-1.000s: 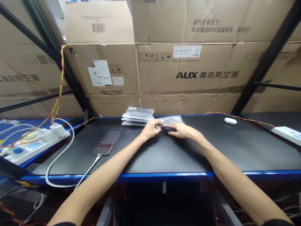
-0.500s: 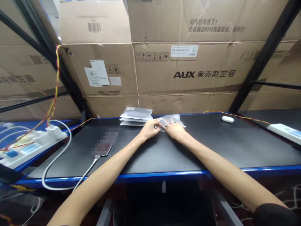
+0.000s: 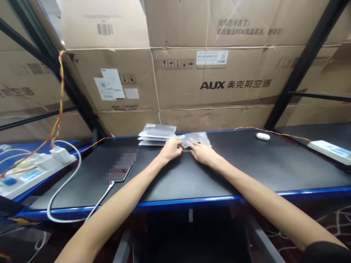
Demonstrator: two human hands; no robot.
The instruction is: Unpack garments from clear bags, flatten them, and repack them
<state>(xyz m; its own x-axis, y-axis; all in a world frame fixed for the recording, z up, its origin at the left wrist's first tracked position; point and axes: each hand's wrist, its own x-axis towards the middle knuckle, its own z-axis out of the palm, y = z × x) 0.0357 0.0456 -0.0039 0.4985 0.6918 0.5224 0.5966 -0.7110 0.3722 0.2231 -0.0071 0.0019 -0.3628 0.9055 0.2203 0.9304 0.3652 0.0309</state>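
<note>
A frosted plastic bag (image 3: pixel 199 137) lies on the dark tabletop between my hands, with a small white label at its left end. My left hand (image 3: pixel 171 149) has its thumb and fingers closed on that left end. Across the front of the bag rests my right hand (image 3: pixel 203 152), its fingers stretched out and slightly apart. Just left of the bag is a stack of several similar frosted bags (image 3: pixel 158 132), and my left hand partly covers its right end.
At left, a phone (image 3: pixel 122 167) is plugged into a white cable (image 3: pixel 49 204). Power strips (image 3: pixel 33 171) sit at both sides. A small white case (image 3: pixel 263 136) is at back right. Cardboard (image 3: pixel 175 95) stands behind the table, between dark metal posts (image 3: pixel 304 69).
The fingers of my right hand have straightened from a curled position and now lie flat on the bag. My left hand keeps its hold at the labelled end. The view has shifted slightly.
</note>
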